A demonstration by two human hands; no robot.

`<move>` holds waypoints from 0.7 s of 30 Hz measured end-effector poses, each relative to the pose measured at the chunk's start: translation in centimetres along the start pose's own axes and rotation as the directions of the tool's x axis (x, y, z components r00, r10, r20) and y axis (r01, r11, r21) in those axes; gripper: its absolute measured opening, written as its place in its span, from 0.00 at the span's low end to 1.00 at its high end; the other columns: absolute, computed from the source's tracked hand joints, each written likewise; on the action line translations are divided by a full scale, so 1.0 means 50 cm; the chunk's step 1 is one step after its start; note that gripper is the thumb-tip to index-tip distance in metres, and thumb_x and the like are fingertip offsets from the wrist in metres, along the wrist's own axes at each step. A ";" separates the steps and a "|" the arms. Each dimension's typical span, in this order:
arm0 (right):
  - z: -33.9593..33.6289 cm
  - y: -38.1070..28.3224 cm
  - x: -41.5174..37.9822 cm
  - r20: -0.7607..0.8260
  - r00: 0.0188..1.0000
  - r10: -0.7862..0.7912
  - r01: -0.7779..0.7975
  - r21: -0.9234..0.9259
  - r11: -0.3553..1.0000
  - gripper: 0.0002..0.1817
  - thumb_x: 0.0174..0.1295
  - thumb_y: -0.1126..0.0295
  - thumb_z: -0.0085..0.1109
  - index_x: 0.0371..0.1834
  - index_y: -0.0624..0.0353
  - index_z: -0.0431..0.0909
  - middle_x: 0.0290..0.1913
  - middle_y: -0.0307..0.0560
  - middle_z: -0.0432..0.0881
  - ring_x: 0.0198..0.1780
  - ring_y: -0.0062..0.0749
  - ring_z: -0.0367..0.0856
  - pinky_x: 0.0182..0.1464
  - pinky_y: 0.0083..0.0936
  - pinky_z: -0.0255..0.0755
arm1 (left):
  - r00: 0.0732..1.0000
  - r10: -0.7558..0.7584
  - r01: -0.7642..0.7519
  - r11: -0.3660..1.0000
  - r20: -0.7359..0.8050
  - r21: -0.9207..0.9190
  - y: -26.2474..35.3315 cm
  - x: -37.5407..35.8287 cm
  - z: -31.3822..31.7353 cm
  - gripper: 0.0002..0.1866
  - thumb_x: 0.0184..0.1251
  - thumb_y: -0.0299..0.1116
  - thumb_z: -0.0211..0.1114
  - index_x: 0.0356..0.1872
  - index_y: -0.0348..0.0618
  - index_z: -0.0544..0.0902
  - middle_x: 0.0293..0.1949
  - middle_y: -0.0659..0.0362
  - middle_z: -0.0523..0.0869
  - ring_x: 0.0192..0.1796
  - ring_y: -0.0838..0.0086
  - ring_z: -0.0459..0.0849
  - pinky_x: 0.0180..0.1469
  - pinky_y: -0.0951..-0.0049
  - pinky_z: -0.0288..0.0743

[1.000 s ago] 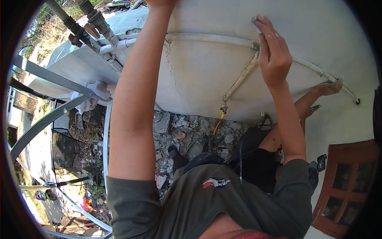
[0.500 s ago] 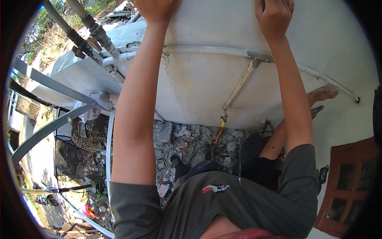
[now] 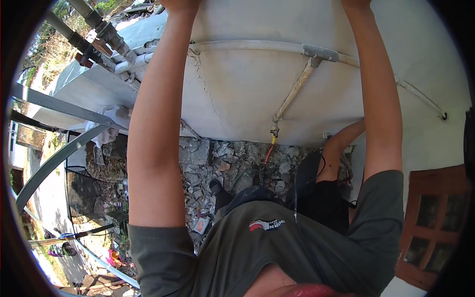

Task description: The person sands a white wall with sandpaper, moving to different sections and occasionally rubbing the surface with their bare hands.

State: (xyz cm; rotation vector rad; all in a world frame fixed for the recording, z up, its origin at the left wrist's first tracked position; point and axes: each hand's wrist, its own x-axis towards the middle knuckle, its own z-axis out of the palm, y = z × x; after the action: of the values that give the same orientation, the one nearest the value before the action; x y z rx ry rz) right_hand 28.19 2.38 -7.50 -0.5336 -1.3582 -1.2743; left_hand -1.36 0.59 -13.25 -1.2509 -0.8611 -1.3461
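Note:
My left hand (image 3: 180, 4) is at the top edge of the head view, against or close to the white wall (image 3: 267, 20). Only its wrist end shows; the fingers are cut off. My right hand (image 3: 356, 3) is likewise cut off at the top, further right along the same wall. Whether either one holds anything cannot be seen. Below them a white pipe (image 3: 247, 45) runs across the wall, with a grey tee joint (image 3: 319, 53). From the tee a branch pipe (image 3: 293, 91) drops to a small tap (image 3: 274, 132) with an orange hose (image 3: 268, 154).
Rubble (image 3: 230, 161) covers the ground beneath me. My bent leg (image 3: 339, 146) is beside the wall at right. Metal bars (image 3: 59, 166) and valved pipes (image 3: 101, 37) stand at left. A brown-framed window (image 3: 435, 222) is at lower right.
The view has shifted, and both hands have slid up mostly out of frame. My right arm has moved right. My raised foot, earlier seen near the pipe at right, is now hidden behind that arm.

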 end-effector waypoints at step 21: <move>-0.086 -0.081 -0.082 0.363 0.928 -0.081 0.024 0.158 0.987 0.29 0.63 0.70 0.67 0.70 0.42 0.80 0.71 0.29 0.80 0.78 0.32 0.70 0.82 0.44 0.57 | 0.998 -0.037 0.032 0.996 -0.054 -0.086 0.025 0.017 -0.013 0.29 0.70 0.36 0.52 0.72 0.43 0.78 0.74 0.42 0.75 0.76 0.54 0.71 0.73 0.46 0.57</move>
State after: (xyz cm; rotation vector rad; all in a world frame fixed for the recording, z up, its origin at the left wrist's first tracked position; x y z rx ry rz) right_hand 27.44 -1.21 -13.67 -0.6575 -1.7782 -1.1374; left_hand -0.19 -0.43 -12.74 -1.2630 -0.7969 -1.4521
